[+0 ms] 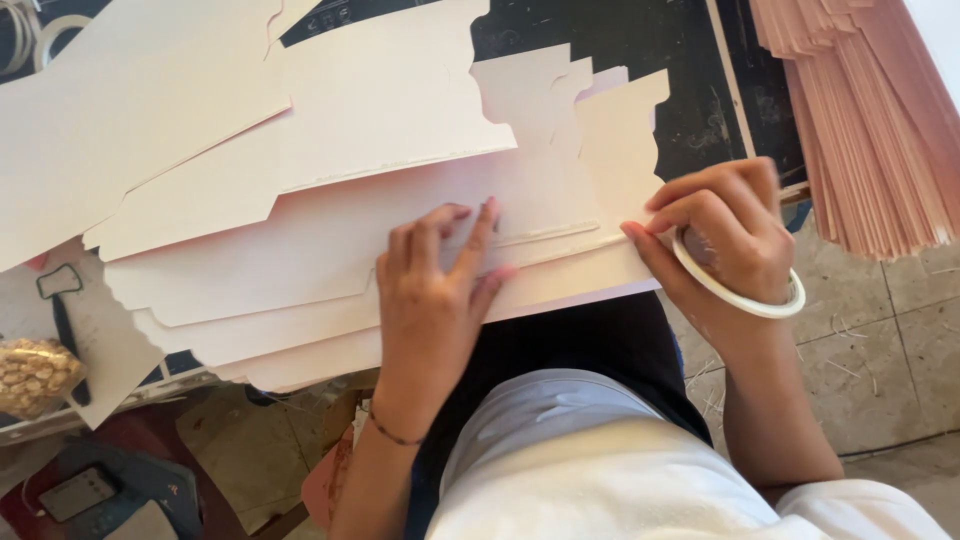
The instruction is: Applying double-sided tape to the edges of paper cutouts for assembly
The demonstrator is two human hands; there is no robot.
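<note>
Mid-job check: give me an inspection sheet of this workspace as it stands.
Surface: dark table, mostly covered.
Job's things: overlapping pale card sheets; tape roll.
Clutter: pink sheet stack at right; bag of nuts at left.
Grippers: left hand flat on the sheets; right hand pinches at the sheet edge, tape roll looped around it.
Cables: nothing seen.
Surroundings: tiled floor with scraps.

You get one view only, from the head, looking steeply down and close over your lap at the dark worktable's [640, 40] near edge, with grey tiled floor [890, 340] at right.
</note>
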